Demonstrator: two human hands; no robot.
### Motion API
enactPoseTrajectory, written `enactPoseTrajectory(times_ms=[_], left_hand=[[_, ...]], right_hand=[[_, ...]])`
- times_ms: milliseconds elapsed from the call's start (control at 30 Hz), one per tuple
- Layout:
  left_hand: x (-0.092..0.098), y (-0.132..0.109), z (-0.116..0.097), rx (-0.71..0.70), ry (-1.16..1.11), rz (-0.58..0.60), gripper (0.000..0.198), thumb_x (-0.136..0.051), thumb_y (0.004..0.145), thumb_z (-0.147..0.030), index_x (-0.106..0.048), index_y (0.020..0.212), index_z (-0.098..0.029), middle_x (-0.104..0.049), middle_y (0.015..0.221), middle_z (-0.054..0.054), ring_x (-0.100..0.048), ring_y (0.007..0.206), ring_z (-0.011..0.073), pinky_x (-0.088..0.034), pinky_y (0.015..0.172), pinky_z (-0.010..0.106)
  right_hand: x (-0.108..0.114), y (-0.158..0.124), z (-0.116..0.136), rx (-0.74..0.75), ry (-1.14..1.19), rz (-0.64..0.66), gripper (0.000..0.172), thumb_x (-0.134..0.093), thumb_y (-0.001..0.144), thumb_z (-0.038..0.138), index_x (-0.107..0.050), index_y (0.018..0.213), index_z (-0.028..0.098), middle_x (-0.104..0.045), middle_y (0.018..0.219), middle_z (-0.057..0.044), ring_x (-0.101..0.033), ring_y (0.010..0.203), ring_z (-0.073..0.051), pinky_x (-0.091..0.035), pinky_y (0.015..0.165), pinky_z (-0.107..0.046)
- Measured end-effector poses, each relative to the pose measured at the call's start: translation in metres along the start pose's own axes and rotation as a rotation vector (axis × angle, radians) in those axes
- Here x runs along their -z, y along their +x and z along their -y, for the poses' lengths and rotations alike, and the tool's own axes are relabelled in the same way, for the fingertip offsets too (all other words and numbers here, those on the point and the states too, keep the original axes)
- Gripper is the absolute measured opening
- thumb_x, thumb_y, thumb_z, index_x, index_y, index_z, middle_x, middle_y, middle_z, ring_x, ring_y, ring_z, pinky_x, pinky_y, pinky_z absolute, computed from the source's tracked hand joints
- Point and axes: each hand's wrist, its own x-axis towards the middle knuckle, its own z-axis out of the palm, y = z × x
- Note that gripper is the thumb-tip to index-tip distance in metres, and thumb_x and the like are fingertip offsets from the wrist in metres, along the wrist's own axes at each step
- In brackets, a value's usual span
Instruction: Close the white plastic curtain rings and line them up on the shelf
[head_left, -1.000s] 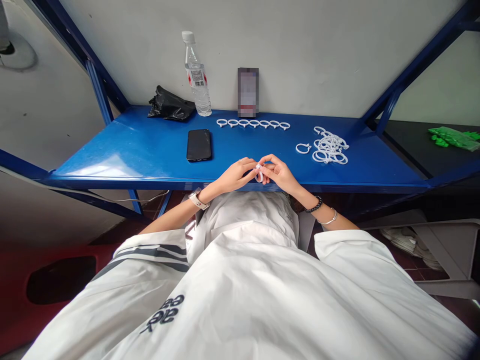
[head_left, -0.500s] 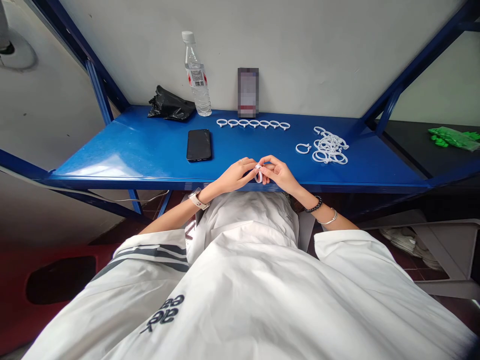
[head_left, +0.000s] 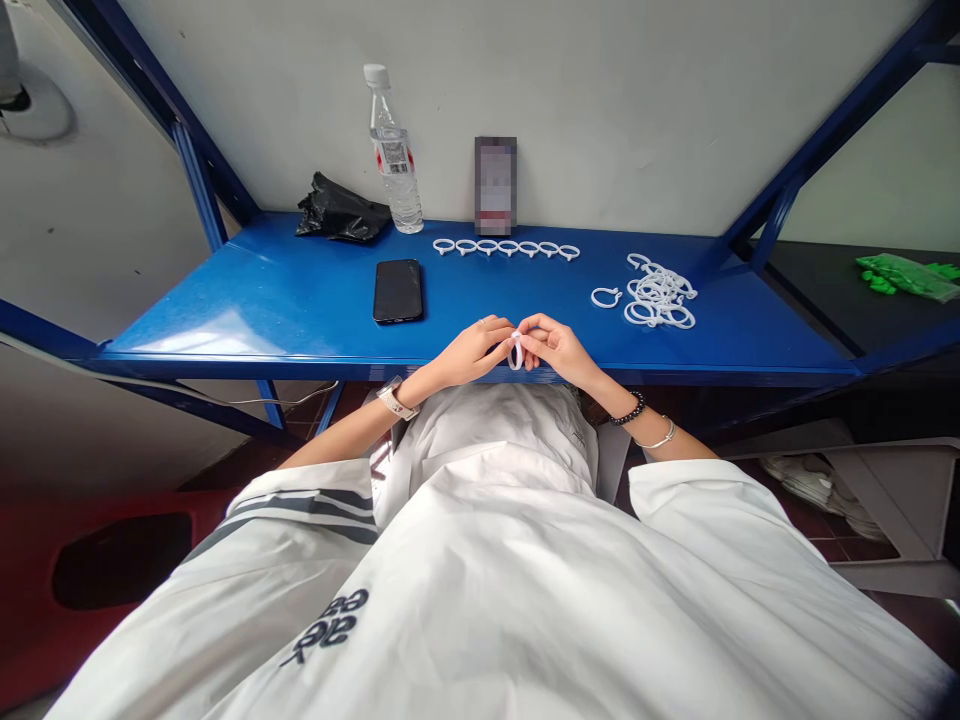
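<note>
My left hand (head_left: 471, 350) and my right hand (head_left: 559, 346) meet at the front edge of the blue shelf (head_left: 285, 310). Both pinch one small white plastic ring (head_left: 515, 351) between their fingertips. The ring stands edge-on between the two hands. A neat row of several white rings (head_left: 507, 248) lies at the back of the shelf. A loose pile of white rings (head_left: 658, 296) lies to the right, with a single ring (head_left: 606, 296) just left of it.
A black phone (head_left: 397, 290) lies face down left of my hands. A water bottle (head_left: 393, 150), a crumpled black bag (head_left: 339, 212) and a small upright box (head_left: 496, 186) stand by the wall. Green pieces (head_left: 907, 274) lie on a dark surface at far right.
The ring has turned between my fingertips and now hangs more upright; both hands stay in the same place.
</note>
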Motion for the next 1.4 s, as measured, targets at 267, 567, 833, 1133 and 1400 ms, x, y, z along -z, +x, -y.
enactPoseTrajectory(times_ms=[267,567,833,1133,1400], left_hand=[[-0.0008,0.0001,0.0008,-0.008,-0.012,-0.004,0.064,-0.014,0.106,-0.056,-0.062,0.087,-0.018,-0.065,0.09,0.011,-0.057,0.086,0.023,-0.045,0.081,0.038],[-0.0007,-0.0001,0.0013,0.001,-0.011,0.002,0.061,-0.017,0.106,-0.055,-0.062,0.09,-0.017,-0.066,0.094,0.011,-0.057,0.089,0.0232,-0.045,0.083,0.038],[-0.0003,0.0003,0.0007,0.0,-0.019,0.0,0.059,-0.019,0.106,-0.055,-0.062,0.09,-0.017,-0.066,0.093,0.011,-0.057,0.089,0.0233,-0.045,0.083,0.038],[-0.0001,0.0003,0.0003,-0.012,-0.013,-0.002,0.059,-0.019,0.106,-0.054,-0.062,0.088,-0.018,-0.064,0.09,0.011,-0.056,0.087,0.023,-0.045,0.082,0.038],[-0.0003,0.0005,0.0006,-0.007,-0.014,0.003,0.059,-0.019,0.106,-0.055,-0.061,0.087,-0.018,-0.063,0.088,0.01,-0.056,0.086,0.023,-0.046,0.082,0.038]], right_hand=[[-0.0007,-0.0004,0.0002,0.004,0.023,0.004,0.046,-0.072,0.082,0.061,-0.055,0.095,0.02,-0.068,0.066,0.003,-0.061,0.053,-0.01,-0.045,0.051,-0.022],[-0.0006,0.0003,-0.0017,0.001,0.017,-0.019,0.049,-0.072,0.08,0.065,-0.054,0.094,0.021,-0.067,0.064,0.004,-0.061,0.052,-0.011,-0.045,0.05,-0.022],[-0.0013,0.0003,-0.0011,0.001,0.021,-0.028,0.049,-0.072,0.08,0.065,-0.054,0.093,0.021,-0.068,0.063,0.004,-0.06,0.051,-0.011,-0.044,0.05,-0.023],[-0.0008,-0.0002,-0.0007,0.017,0.006,-0.011,0.048,-0.071,0.082,0.064,-0.054,0.095,0.021,-0.067,0.063,0.004,-0.061,0.052,-0.011,-0.044,0.05,-0.022],[-0.0009,-0.0006,-0.0005,0.011,-0.01,-0.009,0.049,-0.07,0.081,0.065,-0.055,0.096,0.021,-0.066,0.063,0.004,-0.061,0.052,-0.011,-0.045,0.051,-0.023]])
